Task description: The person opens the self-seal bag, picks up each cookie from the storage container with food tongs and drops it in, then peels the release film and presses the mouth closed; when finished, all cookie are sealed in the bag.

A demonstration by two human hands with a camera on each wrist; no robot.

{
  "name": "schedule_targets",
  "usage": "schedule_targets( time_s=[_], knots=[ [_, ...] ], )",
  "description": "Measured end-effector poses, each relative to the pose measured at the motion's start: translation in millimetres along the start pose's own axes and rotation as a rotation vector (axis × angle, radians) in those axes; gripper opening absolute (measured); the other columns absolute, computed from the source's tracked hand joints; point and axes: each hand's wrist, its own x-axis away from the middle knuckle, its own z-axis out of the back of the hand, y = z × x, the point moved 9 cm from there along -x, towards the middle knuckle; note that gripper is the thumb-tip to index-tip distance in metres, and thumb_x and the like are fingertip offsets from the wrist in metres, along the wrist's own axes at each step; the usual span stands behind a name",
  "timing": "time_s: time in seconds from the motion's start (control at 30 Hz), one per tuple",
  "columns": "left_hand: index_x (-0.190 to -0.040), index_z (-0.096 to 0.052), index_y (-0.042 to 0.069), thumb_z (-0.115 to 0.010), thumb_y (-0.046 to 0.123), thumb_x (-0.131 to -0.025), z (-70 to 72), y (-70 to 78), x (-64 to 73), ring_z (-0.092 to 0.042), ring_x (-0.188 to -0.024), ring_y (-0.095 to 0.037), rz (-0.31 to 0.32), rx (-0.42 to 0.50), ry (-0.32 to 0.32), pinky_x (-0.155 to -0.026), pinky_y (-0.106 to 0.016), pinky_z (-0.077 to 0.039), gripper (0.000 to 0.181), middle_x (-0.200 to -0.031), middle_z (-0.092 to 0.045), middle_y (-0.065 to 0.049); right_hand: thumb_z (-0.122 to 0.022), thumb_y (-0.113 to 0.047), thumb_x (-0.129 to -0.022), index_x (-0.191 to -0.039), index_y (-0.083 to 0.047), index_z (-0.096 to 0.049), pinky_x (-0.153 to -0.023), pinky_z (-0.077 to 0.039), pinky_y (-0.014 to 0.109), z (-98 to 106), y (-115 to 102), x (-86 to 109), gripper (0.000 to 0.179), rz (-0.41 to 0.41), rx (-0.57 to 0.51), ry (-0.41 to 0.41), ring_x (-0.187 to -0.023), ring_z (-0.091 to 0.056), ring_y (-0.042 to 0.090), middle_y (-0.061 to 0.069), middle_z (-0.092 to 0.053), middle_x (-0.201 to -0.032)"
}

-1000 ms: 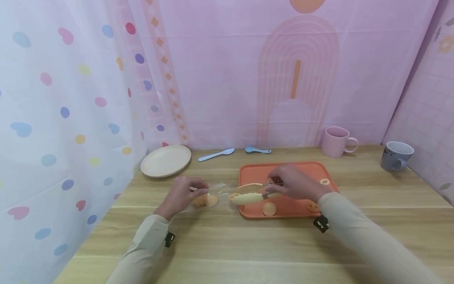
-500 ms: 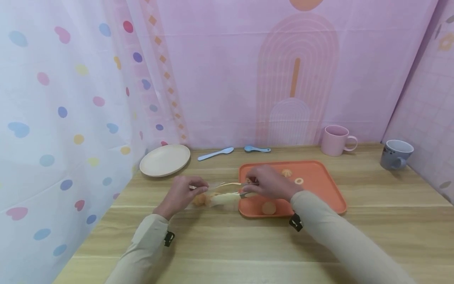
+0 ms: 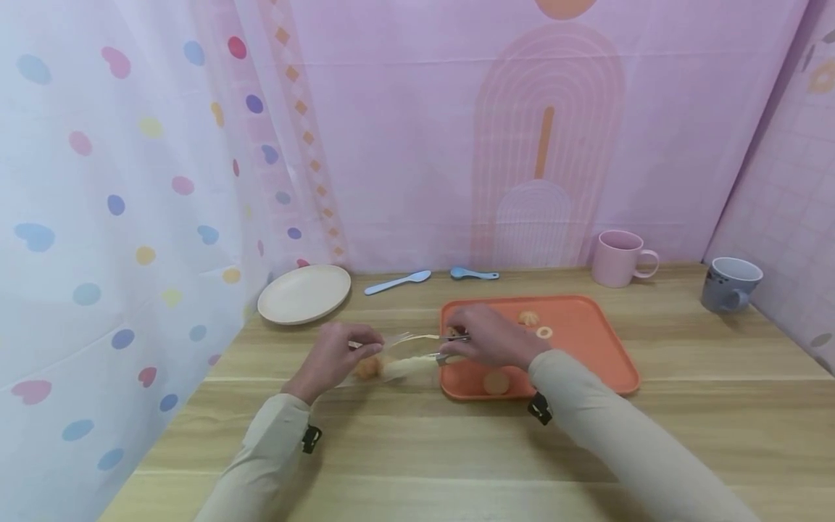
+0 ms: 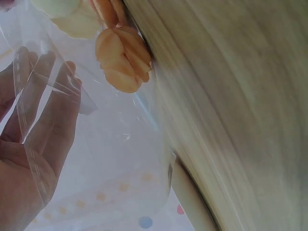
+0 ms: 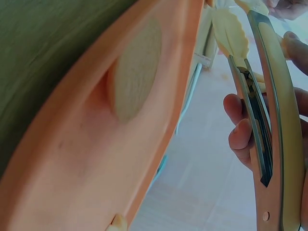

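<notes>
My left hand point(image 3: 335, 359) pinches the rim of a clear plastic bag point(image 4: 120, 149) just left of the tray. Orange-brown, ridged biscuits point(image 4: 124, 57) lie at the bottom of this bag. With my right hand point(image 3: 489, 337) I grip metal tongs point(image 5: 264, 110) that have cream-coloured tips and handle covers. Their two arms stand apart, and the tips reach into the bag's mouth, close to the biscuits. Whether a biscuit is between the tips is hidden. On the orange tray point(image 3: 596, 362) are a flat round biscuit point(image 3: 496, 382), a small ring biscuit point(image 3: 544, 332) and a shell-shaped biscuit point(image 3: 528, 317).
A cream plate point(image 3: 304, 293) stands at the back left. A light-blue spoon point(image 3: 398, 283) and a short blue measuring spoon point(image 3: 474, 274) lie behind the tray. To the back right are a pink mug point(image 3: 616, 259) and a grey mug point(image 3: 729, 285). Curtains hang behind the table.
My right hand has moved left with the tongs, from over the tray into the bag's mouth. A biscuit seen at the tips earlier went along. My left hand has stayed in place.
</notes>
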Motion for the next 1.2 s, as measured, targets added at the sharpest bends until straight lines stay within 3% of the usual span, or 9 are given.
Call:
schedule_targets(
  time_s=[0.2,0.37,0.53,0.73,0.97,1.2],
  knots=[
    [-0.096,-0.077,0.000,-0.074,0.008,-0.090,0.9,-3.1,2.0,-0.075,-0.092,-0.025,0.017,0.014,-0.011,-0.076,-0.030,-0.065,0.011,-0.094,-0.079,-0.010,-0.074,-0.030,-0.092,-0.081,-0.017,-0.066,-0.057,-0.040,0.018,12.9,10.9,16.3,0.019,-0.056,0.009,-0.004,-0.064,-0.046,0.006,-0.006,-0.058,-0.071],
    [-0.094,-0.077,0.000,-0.074,0.006,-0.088,-1.3,-2.8,2.3,-0.075,-0.092,-0.027,0.001,0.013,-0.005,-0.075,-0.029,-0.065,0.009,-0.093,-0.079,-0.011,-0.073,-0.031,-0.092,-0.084,-0.019,-0.065,-0.058,-0.040,0.020,29.9,28.4,42.9,0.017,-0.117,0.047,-0.004,-0.066,-0.046,0.008,-0.006,-0.056,-0.073],
    [-0.094,-0.077,0.000,-0.074,0.005,-0.088,-3.8,-3.2,3.0,-0.075,-0.091,-0.027,-0.014,0.017,-0.007,-0.075,-0.029,-0.065,0.008,-0.093,-0.079,-0.011,-0.076,-0.030,-0.090,-0.090,-0.018,-0.067,-0.061,-0.046,0.019,51.3,37.4,74.4,0.014,-0.102,0.092,0.018,-0.070,-0.051,0.005,-0.007,-0.061,-0.080],
    [-0.093,-0.077,0.000,-0.074,0.007,-0.089,-4.2,-0.8,1.2,-0.076,-0.089,-0.026,-0.019,0.019,-0.007,-0.075,-0.030,-0.065,0.009,-0.092,-0.079,-0.011,-0.078,-0.026,-0.088,-0.090,-0.017,-0.071,-0.065,-0.052,0.020,70.7,41.0,102.0,0.011,-0.029,0.120,0.027,-0.072,-0.055,0.002,-0.008,-0.061,-0.081],
    [-0.095,-0.077,0.000,-0.073,0.007,-0.090,-6.7,-1.2,-0.4,-0.075,-0.092,-0.025,0.001,0.028,-0.032,-0.077,-0.031,-0.065,0.010,-0.095,-0.079,-0.011,-0.078,-0.022,-0.087,-0.093,-0.011,-0.072,-0.063,-0.050,0.021,77.8,43.7,116.3,0.015,0.022,0.155,0.015,-0.073,-0.055,0.006,-0.003,-0.062,-0.082],
    [-0.097,-0.077,0.001,-0.072,0.008,-0.091,-6.4,-2.9,0.1,-0.075,-0.093,-0.025,0.017,0.025,-0.031,-0.077,-0.031,-0.065,0.011,-0.097,-0.079,-0.011,-0.079,-0.020,-0.086,-0.095,-0.008,-0.074,-0.067,-0.057,0.027,80.3,54.7,115.0,0.016,-0.021,0.170,0.064,-0.078,-0.063,0.010,0.001,-0.067,-0.088]
  ],
)
